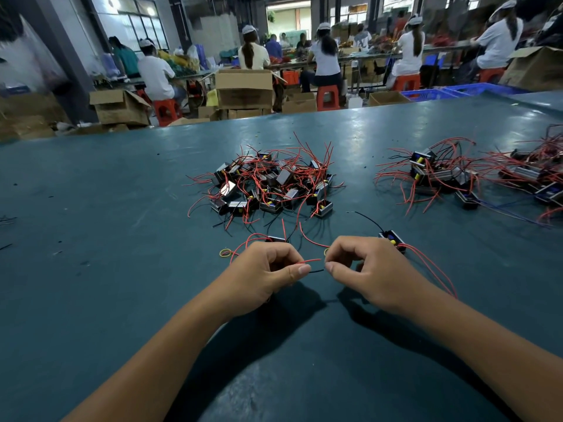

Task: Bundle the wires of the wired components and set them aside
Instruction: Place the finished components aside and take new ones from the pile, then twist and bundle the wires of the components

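Observation:
My left hand (268, 269) pinches a thin red wire and a black wire (313, 265) near their free ends. My right hand (362, 266) pinches the tips of those same wires, close to the left hand. A small black component (275, 239) shows just past my left knuckles, partly hidden. Another component (393, 239) with long red wires lies behind my right hand. A yellow rubber band (226, 253) lies on the table left of my left hand. A loose pile of wired components (271, 184) sits farther ahead.
A second heap of wired components (438, 175) lies at the right, with more (536, 175) at the far right edge. The green table (122, 223) stretches wide. Cardboard boxes (243, 86), stools and seated workers are beyond the table's far edge.

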`<act>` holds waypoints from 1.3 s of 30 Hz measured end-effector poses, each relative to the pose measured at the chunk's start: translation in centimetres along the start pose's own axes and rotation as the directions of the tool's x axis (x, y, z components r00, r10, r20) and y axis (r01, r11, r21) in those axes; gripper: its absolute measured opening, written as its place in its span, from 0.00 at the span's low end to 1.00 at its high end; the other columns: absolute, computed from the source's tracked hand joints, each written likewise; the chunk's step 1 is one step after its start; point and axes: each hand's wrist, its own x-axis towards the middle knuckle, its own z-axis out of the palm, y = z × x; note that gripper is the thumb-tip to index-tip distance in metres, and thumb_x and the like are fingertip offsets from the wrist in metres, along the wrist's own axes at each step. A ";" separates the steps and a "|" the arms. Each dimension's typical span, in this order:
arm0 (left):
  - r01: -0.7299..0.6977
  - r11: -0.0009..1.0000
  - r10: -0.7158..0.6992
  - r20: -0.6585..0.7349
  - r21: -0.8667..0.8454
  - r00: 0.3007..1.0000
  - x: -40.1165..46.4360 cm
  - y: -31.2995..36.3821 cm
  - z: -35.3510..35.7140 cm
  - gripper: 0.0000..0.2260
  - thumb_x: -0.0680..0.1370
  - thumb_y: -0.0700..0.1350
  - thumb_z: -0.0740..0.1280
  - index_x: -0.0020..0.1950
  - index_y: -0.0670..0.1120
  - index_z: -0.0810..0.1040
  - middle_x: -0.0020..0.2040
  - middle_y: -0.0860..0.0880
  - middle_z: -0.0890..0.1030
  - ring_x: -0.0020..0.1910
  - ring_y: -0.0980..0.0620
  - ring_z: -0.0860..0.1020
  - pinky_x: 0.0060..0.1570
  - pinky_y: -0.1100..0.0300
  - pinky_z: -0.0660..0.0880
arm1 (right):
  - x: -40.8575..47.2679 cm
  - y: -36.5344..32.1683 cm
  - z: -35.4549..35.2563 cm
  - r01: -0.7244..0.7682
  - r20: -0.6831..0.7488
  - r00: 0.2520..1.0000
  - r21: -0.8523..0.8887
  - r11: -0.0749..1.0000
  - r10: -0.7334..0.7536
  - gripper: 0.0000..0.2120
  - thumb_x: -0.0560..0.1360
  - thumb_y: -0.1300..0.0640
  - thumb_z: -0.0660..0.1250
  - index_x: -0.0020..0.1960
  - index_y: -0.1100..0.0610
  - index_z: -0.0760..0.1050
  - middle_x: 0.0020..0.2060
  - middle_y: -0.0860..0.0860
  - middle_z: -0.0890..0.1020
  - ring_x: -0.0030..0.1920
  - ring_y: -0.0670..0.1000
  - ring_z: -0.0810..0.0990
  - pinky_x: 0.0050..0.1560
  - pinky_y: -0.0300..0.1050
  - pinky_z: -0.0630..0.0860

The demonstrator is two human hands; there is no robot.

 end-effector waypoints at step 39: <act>0.011 0.955 0.095 -0.341 0.297 0.935 0.7 -1.2 -1.8 0.03 0.80 0.43 0.68 0.53 0.49 0.79 0.47 0.56 0.82 0.48 0.60 0.79 0.49 0.66 0.76 | -0.1 0.4 -0.4 0.103 0.088 0.991 0.021 0.994 -0.104 0.06 0.76 0.52 0.69 0.42 0.51 0.79 0.36 0.47 0.81 0.36 0.44 0.76 0.37 0.37 0.71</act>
